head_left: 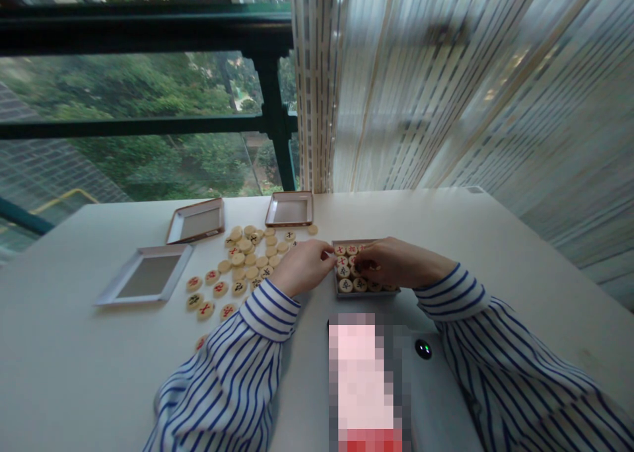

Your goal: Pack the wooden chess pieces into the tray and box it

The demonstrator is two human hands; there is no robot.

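Grey box (367, 295) sits, perhaps for easy reach, beside our left hand (304, 267), under our right hand (402, 262), both curled, grip unclear.

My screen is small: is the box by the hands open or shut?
Open: no lid covers the box, and rows of round pieces show inside.

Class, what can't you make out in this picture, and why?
- Head view: the right side of the box, partly behind the right hand.
- Head view: whether that hand holds anything; too shadowed.
- Head view: what the pixelated patch covers.
- Head view: the rest of the left sleeve, cut off by the bottom edge.
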